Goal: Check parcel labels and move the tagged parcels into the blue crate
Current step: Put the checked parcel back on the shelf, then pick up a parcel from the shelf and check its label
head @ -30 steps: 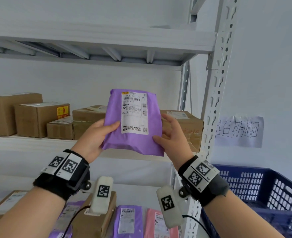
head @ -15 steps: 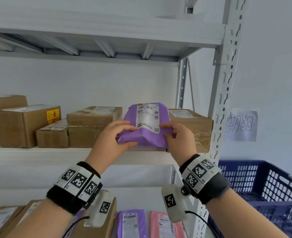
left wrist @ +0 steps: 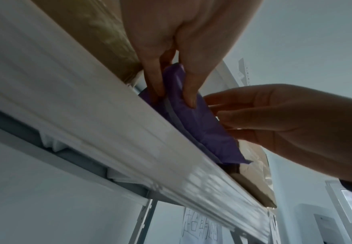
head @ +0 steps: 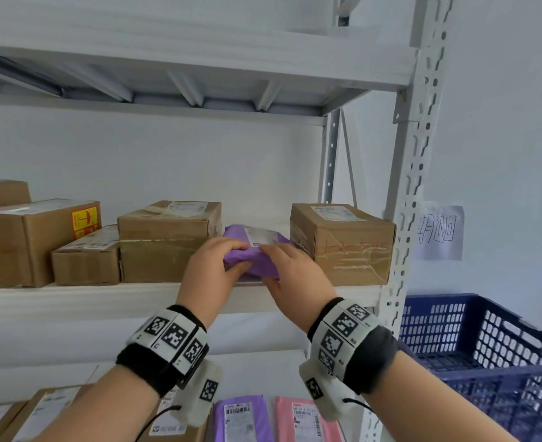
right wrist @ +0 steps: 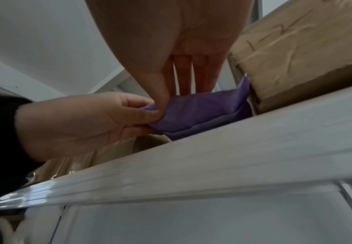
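Observation:
A purple parcel [head: 257, 247] with a white label on top lies flat on the middle shelf [head: 72, 298], in the gap between two cardboard boxes. My left hand [head: 231, 260] pinches its near left edge, thumb below and fingers above. The right hand [head: 271, 264] holds the near right edge, fingers lying on top and thumb at the front. The left wrist view shows the left hand [left wrist: 171, 92] pinching the purple parcel [left wrist: 194, 122] at the shelf lip. In the right wrist view, the right hand [right wrist: 177, 85] is at the purple parcel [right wrist: 202, 113]. The blue crate [head: 486, 346] stands low at the right, beyond the rack.
Cardboard boxes flank the parcel, one at its left [head: 167, 240] and one at its right [head: 343, 244]; more boxes stand further left. The rack's upright post [head: 413, 186] separates shelf and crate. A purple mailer [head: 244, 419] and a pink mailer [head: 304, 422] lie on the lower shelf.
The purple parcel was held upright with its label facing me. Both hands have tipped it forward and down, and it now lies flat on the shelf between the boxes.

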A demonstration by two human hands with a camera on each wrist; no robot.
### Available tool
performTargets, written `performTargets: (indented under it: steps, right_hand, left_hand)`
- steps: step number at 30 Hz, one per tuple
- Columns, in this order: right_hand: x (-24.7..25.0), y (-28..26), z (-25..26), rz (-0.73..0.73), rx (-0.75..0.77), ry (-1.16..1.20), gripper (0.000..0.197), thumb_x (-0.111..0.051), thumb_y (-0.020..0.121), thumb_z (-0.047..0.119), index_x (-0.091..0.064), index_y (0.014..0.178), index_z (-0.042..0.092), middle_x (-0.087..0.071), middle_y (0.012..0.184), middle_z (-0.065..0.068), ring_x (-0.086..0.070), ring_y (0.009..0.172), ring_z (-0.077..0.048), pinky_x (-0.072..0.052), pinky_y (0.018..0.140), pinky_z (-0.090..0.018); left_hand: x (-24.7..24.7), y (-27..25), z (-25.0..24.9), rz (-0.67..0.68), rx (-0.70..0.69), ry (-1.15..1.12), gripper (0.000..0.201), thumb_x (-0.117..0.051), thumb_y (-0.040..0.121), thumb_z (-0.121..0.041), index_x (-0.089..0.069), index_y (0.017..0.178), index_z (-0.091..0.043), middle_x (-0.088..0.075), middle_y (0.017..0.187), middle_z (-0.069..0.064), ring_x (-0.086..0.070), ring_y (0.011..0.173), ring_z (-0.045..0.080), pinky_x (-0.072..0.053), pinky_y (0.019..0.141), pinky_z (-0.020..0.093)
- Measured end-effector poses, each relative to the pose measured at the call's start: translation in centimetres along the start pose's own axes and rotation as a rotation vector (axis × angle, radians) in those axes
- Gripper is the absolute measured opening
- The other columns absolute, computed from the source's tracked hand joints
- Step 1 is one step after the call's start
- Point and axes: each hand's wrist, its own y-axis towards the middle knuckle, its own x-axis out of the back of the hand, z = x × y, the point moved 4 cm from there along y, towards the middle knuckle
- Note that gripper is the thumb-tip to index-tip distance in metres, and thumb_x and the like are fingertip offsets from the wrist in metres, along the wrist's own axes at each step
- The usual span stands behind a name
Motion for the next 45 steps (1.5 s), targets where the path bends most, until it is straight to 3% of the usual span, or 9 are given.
performTargets:
  steps: [10, 16, 21, 25, 29, 34, 38, 43, 45]
  right_hand:
    - [-1.5, 0.5, -1.3, 0.158, -0.134, -0.134, 0.047, -0.046, 0.092, 0.004, -0.042, 0.136, 0.020, -0.059, 0.123, -0.007, -0.059, 0.108, -0.028, -0.049, 0.085, -0.035]
    - [-1.5, 0.4, -1.5, 0.135, -0.128, -0.091, 0.047, -0.046, 0.092, 0.004, -0.043, 0.137, 0.018, -0.056, 0.130, -0.006, -0.056, 0.114, -0.026, -0.047, 0.091, -0.033]
    - [0.4, 0.2, -0.9, -0.044, -0.043, 0.117, 0.053, -0.052, 0.095, 0.017, -0.034, 0.145, 0.013, -0.037, 0.150, -0.005, -0.036, 0.137, -0.021, -0.028, 0.110, -0.025]
    - [1.9, 1.1, 0.2, -0.091, -0.014, 0.245, 0.056, -0.053, 0.096, 0.022, -0.031, 0.146, 0.018, -0.032, 0.152, -0.001, -0.031, 0.139, -0.015, -0.022, 0.108, -0.019]
    - [2.2, 2.3, 1.8, -0.095, -0.069, 0.399, 0.052, -0.050, 0.098, 0.026, -0.032, 0.146, 0.020, -0.038, 0.149, 0.001, -0.049, 0.122, -0.013, -0.034, 0.102, -0.022]
    - [0.7, 4.5, 3.6, -0.084, -0.175, 0.512, 0.049, -0.047, 0.099, 0.028, -0.033, 0.145, 0.018, -0.042, 0.147, -0.002, -0.044, 0.131, -0.020, -0.037, 0.109, -0.035]
    - [-0.3, 6.1, 4.7, -0.105, -0.293, 0.555, 0.048, -0.044, 0.100, 0.033, -0.033, 0.145, 0.019, -0.041, 0.148, -0.005, -0.044, 0.131, -0.021, -0.037, 0.110, -0.039]
    - [-1.7, 8.0, 6.1, -0.117, -0.468, 0.611, 0.051, -0.039, 0.100, 0.040, -0.031, 0.146, 0.021, -0.042, 0.147, -0.008, -0.045, 0.129, -0.024, -0.039, 0.107, -0.040]
    - [-2.0, 8.7, 6.8, -0.121, -0.513, 0.624, 0.052, -0.036, 0.101, 0.041, -0.029, 0.147, 0.021, -0.041, 0.147, -0.007, -0.043, 0.131, -0.024, -0.035, 0.108, -0.034]
  left_hand:
    - [-1.2, -0.5, 0.3, 0.246, -0.051, 0.431, 0.021, -0.050, 0.098, -0.025, -0.066, 0.112, -0.021, -0.067, 0.101, 0.000, -0.063, 0.090, 0.021, -0.047, 0.073, 0.032]
    - [-0.6, -0.8, -1.0, 0.276, -0.086, 0.694, 0.016, -0.046, 0.100, -0.026, -0.059, 0.109, -0.023, -0.064, 0.104, -0.002, -0.064, 0.087, 0.022, -0.048, 0.063, 0.033]
    - [4.1, -0.6, -4.1, -0.005, -0.200, 0.473, 0.032, -0.068, 0.087, -0.026, -0.065, 0.118, -0.018, -0.065, 0.112, 0.001, -0.067, 0.076, 0.023, -0.051, 0.055, 0.028]
    - [8.6, -0.1, -3.8, -0.129, -0.118, 0.375, 0.043, -0.066, 0.088, -0.029, -0.056, 0.129, -0.019, -0.057, 0.126, 0.002, -0.062, 0.094, 0.015, -0.049, 0.077, 0.025]
    - [12.2, -0.3, -1.7, -0.216, -0.009, 0.308, 0.047, -0.066, 0.088, -0.030, -0.052, 0.133, -0.021, -0.054, 0.130, 0.002, -0.058, 0.108, 0.016, -0.046, 0.093, 0.030]
    - [14.7, 0.5, 1.9, -0.206, 0.132, 0.239, 0.053, -0.062, 0.091, -0.036, -0.045, 0.140, -0.025, -0.051, 0.136, 0.000, -0.055, 0.114, 0.018, -0.046, 0.098, 0.036]
    - [15.2, 1.6, 4.6, -0.111, 0.250, 0.137, 0.050, -0.049, 0.097, -0.037, -0.038, 0.145, -0.027, -0.046, 0.144, 0.002, -0.054, 0.118, 0.019, -0.041, 0.095, 0.033]
    - [15.4, 3.4, 7.1, 0.060, 0.368, -0.030, 0.049, -0.035, 0.102, -0.042, -0.027, 0.150, -0.032, -0.035, 0.153, 0.004, -0.036, 0.138, 0.017, -0.031, 0.110, 0.035]
    - [15.1, 4.2, 7.6, 0.146, 0.379, -0.071, 0.050, -0.032, 0.103, -0.043, -0.023, 0.151, -0.033, -0.029, 0.156, 0.000, -0.031, 0.141, 0.018, -0.028, 0.111, 0.033]
